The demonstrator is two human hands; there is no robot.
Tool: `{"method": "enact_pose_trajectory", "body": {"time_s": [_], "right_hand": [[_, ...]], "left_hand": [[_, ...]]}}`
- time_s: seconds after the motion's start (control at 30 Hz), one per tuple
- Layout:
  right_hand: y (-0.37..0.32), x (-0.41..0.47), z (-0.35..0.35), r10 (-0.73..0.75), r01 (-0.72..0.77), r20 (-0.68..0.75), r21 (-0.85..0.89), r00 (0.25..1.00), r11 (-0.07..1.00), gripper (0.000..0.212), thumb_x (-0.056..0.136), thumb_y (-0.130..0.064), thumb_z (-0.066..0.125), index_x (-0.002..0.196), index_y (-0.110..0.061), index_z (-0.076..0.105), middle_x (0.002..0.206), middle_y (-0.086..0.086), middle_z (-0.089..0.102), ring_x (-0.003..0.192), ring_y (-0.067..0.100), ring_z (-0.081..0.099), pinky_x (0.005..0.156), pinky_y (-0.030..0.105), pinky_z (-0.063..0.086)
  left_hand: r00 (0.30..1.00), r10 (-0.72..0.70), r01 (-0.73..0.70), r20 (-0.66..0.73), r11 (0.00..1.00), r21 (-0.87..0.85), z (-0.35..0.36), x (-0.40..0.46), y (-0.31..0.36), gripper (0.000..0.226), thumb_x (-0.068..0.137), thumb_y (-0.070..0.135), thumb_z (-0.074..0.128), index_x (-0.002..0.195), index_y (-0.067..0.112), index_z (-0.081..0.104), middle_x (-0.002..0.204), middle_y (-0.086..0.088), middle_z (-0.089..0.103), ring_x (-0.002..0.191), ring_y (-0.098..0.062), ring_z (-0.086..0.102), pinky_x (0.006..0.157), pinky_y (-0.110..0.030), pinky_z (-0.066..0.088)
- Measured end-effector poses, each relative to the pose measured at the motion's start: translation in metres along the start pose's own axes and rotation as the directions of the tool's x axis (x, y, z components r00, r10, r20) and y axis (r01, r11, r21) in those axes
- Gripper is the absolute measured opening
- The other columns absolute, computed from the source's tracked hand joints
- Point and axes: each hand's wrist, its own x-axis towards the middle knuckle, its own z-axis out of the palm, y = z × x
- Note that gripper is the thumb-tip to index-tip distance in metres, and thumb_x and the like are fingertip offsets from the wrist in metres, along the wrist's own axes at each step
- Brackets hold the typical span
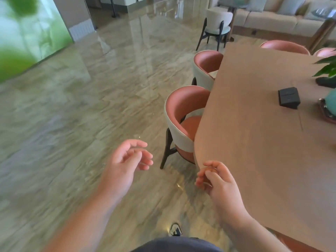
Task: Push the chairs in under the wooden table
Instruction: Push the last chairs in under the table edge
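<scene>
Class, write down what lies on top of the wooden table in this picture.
On the wooden table lie a small black box, a teal vase on a dark dish and a leafy plant. The picture's edge cuts off the rest.

A wooden table with a light brown tabletop [254,142] and a rounded corner sits just beside the right hand [216,180]. Two chairs stand along its edge, ahead of both hands. The near chair [181,120] has a curved pink inner back, cream outer shell and dark legs; its seat is tucked partly under the tabletop. The far chair [205,70], of the same design, stands beyond it, also partly under the edge.
</scene>
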Motion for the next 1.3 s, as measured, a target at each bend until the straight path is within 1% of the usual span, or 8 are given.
{"method": "enact_pose_trajectory", "body": {"time_s": [0.17, 0.33, 0.4, 0.57, 0.8, 1.03, 1.2, 1.3], "right_hand": [[-0.026, 0.071, 0.07, -0.043, 0.044, 0.043, -0.035, 0.998, 0.998, 0.028, 0.098, 0.007, 0.044, 0.105, -0.01, 0.066, 0.079, 0.005, 0.069, 0.07, 0.02, 0.063, 0.069, 0.031, 0.057], [-0.036, 0.133, 0.142, -0.112, 0.128, 0.103, -0.159, 0.988, 0.979, 0.029, 0.1, 0.007, 0.044, 0.107, -0.012, 0.065, 0.08, 0.002, 0.069, 0.075, 0.017, 0.064, 0.077, 0.032, 0.059], [-0.038, 0.161, 0.177, -0.123, 0.137, 0.088, -0.183, 0.989, 0.974, 0.029, 0.101, 0.007, 0.044, 0.108, -0.013, 0.064, 0.08, 0.0, 0.069, 0.076, 0.017, 0.064, 0.08, 0.035, 0.059], [-0.041, 0.232, 0.289, -0.132, 0.133, 0.019, -0.177, 0.991, 0.975, 0.026, 0.102, 0.007, 0.044, 0.111, -0.009, 0.063, 0.078, -0.002, 0.068, 0.076, 0.017, 0.063, 0.079, 0.031, 0.059], [-0.059, 0.315, 0.411, -0.104, 0.098, -0.04, -0.138, 0.994, 0.986, 0.027, 0.102, 0.004, 0.046, 0.111, -0.013, 0.064, 0.083, -0.001, 0.071, 0.079, 0.02, 0.067, 0.083, 0.041, 0.059], [-0.077, 0.401, 0.427, -0.09, 0.066, -0.19, -0.128, 0.978, 0.99, 0.029, 0.101, 0.005, 0.046, 0.111, -0.015, 0.065, 0.085, 0.007, 0.069, 0.081, 0.019, 0.069, 0.082, 0.039, 0.062], [-0.089, 0.488, 0.413, -0.095, 0.067, -0.311, -0.098, 0.946, 0.993, 0.031, 0.1, 0.006, 0.046, 0.109, -0.016, 0.065, 0.082, -0.001, 0.072, 0.08, 0.017, 0.07, 0.081, 0.035, 0.06], [-0.101, 0.552, 0.403, -0.087, 0.073, -0.363, -0.052, 0.928, 0.996, 0.03, 0.099, 0.007, 0.045, 0.108, -0.014, 0.065, 0.079, -0.002, 0.071, 0.076, 0.014, 0.068, 0.078, 0.033, 0.06]], "left_hand": [[0.996, -0.011, 0.011, -0.092, 1.0, -0.009, -0.047, 0.07, -0.01, 0.027, 0.091, 0.013, 0.052, 0.1, 0.025, 0.074, 0.088, -0.014, 0.076, 0.08, -0.033, 0.075, 0.07, -0.039, 0.061], [0.991, -0.029, 0.02, -0.129, 0.997, -0.069, -0.089, 0.146, -0.023, 0.026, 0.092, 0.014, 0.053, 0.101, 0.025, 0.074, 0.09, -0.015, 0.075, 0.082, -0.034, 0.075, 0.071, -0.038, 0.061], [0.994, -0.014, 0.005, -0.112, 0.997, -0.079, -0.111, 0.189, -0.023, 0.026, 0.092, 0.014, 0.052, 0.1, 0.025, 0.074, 0.089, -0.013, 0.076, 0.081, -0.033, 0.075, 0.07, -0.036, 0.061], [0.996, -0.033, 0.026, -0.08, 0.996, -0.089, -0.183, 0.307, -0.02, 0.028, 0.09, 0.011, 0.05, 0.095, 0.025, 0.074, 0.084, -0.009, 0.076, 0.076, -0.027, 0.074, 0.069, -0.034, 0.061], [0.998, -0.055, 0.054, -0.035, 0.998, -0.032, -0.263, 0.448, -0.006, 0.024, 0.087, 0.011, 0.05, 0.099, 0.016, 0.07, 0.082, -0.009, 0.075, 0.074, -0.025, 0.073, 0.069, -0.035, 0.061], [0.988, -0.113, 0.118, 0.103, 0.992, -0.038, -0.242, 0.574, -0.009, 0.026, 0.086, 0.01, 0.051, 0.094, 0.019, 0.073, 0.082, -0.011, 0.075, 0.073, -0.026, 0.073, 0.065, -0.032, 0.06], [0.96, -0.119, 0.12, 0.253, 0.993, 0.012, -0.183, 0.68, -0.013, 0.029, 0.086, 0.01, 0.051, 0.09, 0.026, 0.075, 0.084, -0.012, 0.076, 0.074, -0.025, 0.073, 0.066, -0.032, 0.06], [0.943, -0.116, 0.107, 0.313, 0.993, 0.048, -0.139, 0.748, -0.012, 0.028, 0.085, 0.01, 0.051, 0.091, 0.024, 0.074, 0.083, -0.011, 0.075, 0.074, -0.026, 0.073, 0.066, -0.032, 0.059]]}}
